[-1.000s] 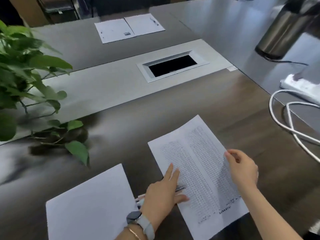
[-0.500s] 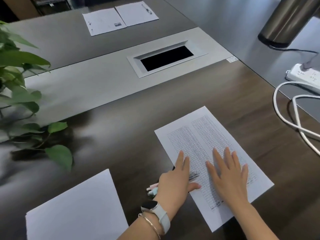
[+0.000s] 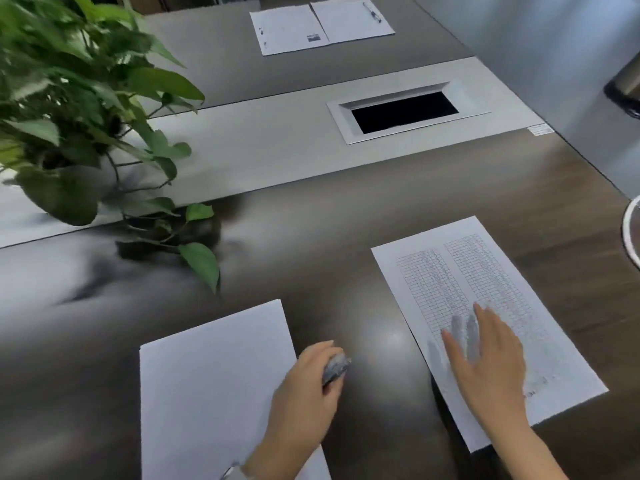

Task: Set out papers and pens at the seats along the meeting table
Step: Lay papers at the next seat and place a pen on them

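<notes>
A printed sheet with two columns of table text [image 3: 460, 285] lies on the dark table at the near right. My right hand [image 3: 488, 362] rests flat on its lower half, fingers straight. A blank white sheet [image 3: 207, 393] lies at the near left. My left hand [image 3: 304, 393] is over that sheet's right edge, fingers curled round a blurred bundle of pens [image 3: 336, 367]. Two more sheets [image 3: 304, 26] with a pen [image 3: 372, 12] on them lie at the far side of the table.
A leafy potted plant [image 3: 76, 109] fills the left, its vines trailing onto the dark table [image 3: 346, 216]. A cable box opening [image 3: 403, 110] sits in the grey centre strip. A white cable [image 3: 628, 230] and a dark metal vessel [image 3: 623, 88] are at the right edge.
My left hand has left the printed sheet and moved left toward the blank sheet, taking the pens with it. My right hand stays flat on the printed sheet. The view has swung left.
</notes>
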Tool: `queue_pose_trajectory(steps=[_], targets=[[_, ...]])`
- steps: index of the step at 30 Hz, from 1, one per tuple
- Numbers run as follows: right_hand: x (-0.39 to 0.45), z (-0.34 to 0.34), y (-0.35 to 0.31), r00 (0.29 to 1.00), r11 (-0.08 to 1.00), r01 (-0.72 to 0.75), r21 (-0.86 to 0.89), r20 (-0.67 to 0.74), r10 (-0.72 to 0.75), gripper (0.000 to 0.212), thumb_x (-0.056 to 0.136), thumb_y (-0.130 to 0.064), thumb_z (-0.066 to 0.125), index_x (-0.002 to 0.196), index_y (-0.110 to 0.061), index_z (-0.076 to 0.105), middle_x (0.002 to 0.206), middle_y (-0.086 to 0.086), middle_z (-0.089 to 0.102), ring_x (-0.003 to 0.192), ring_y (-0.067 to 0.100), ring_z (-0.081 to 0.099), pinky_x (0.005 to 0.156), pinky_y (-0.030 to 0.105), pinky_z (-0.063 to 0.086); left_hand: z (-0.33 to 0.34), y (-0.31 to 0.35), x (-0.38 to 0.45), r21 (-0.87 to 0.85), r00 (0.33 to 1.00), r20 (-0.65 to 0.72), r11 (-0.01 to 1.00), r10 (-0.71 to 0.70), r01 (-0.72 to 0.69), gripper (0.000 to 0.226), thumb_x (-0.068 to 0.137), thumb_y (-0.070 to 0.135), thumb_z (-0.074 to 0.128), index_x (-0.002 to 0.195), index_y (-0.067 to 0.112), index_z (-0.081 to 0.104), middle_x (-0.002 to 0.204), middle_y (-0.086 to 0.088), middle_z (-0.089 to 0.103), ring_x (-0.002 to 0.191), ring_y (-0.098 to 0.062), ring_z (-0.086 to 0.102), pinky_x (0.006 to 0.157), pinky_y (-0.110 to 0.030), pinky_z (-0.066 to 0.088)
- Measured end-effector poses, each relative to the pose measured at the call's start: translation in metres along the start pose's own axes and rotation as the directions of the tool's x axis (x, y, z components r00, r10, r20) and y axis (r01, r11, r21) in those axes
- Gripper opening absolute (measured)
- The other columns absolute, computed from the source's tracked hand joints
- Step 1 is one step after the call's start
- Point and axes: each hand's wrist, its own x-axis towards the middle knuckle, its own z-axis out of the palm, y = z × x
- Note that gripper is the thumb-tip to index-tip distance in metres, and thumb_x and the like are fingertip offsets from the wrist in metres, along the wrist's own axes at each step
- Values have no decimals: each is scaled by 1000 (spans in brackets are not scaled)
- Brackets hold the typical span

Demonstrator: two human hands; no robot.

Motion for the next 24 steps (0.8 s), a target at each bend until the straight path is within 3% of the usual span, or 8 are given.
queue_pose_trajectory(steps=[2,4,7,10,14,19,22,24], targets=[[-41,11,-36,989,979,-22,203,148,-9,56,85,-46,58,131,-17,48,132,4,51,127,23,43,106,35,32,-22,-26,-17,-199,970,-93,959,-223,201,17,93,34,50,107,29,58,108,16,54,106,-13,59,89,-15,44],[-85,32,-60,961,954,0,301,265,-84,40,80,-32,69,116,-18,60,108,-3,58,106,16,55,93,26,41,-43,-48,-32,-365,903,-160,874,-399,322,13,92,34,51,83,27,56,91,-2,62,79,-19,61,67,-23,55],[-130,66,-82,938,981,48,186,329,-108,41,78,-44,67,112,-24,59,103,-10,53,101,11,46,89,26,38,-68,-82,-55,-448,849,-215,821,-483,353,21,92,29,53,83,12,61,82,-18,63,58,-20,52,45,-19,43],[-147,80,-97,940,998,-36,47,342,18,37,79,-54,61,107,-32,51,104,-11,48,111,15,41,87,30,30,-84,-110,-75,-485,814,-243,793,-527,369,17,93,22,53,84,11,62,78,-17,62,54,-20,49,46,-21,41],[-162,83,-110,945,980,-151,130,309,105,17,82,-43,63,83,-32,50,90,-8,51,107,18,46,84,34,29,-93,-135,-93,-487,784,-278,785,-554,382,14,93,19,51,81,22,58,82,-8,61,59,-19,53,44,-17,38],[-175,82,-118,933,948,-231,220,326,152,24,81,-42,64,64,-36,50,77,-10,59,93,19,56,80,33,29,-98,-148,-104,-461,781,-304,802,-545,380,7,93,19,51,90,23,55,91,-2,58,68,-23,58,44,-16,38],[-180,83,-120,925,939,-247,240,347,155,24,81,-43,64,61,-38,51,68,-18,56,79,16,55,82,32,33,-99,-155,-106,-413,792,-315,827,-523,382,15,92,23,53,77,24,52,90,-8,59,72,-31,60,55,-30,48],[-180,83,-119,924,919,-274,284,344,169,22,80,-41,66,62,-37,55,66,-19,58,75,15,56,84,33,38,-100,-157,-108,-329,805,-326,858,-495,394,4,92,23,54,92,20,56,101,-8,60,78,-27,57,65,-34,48]])
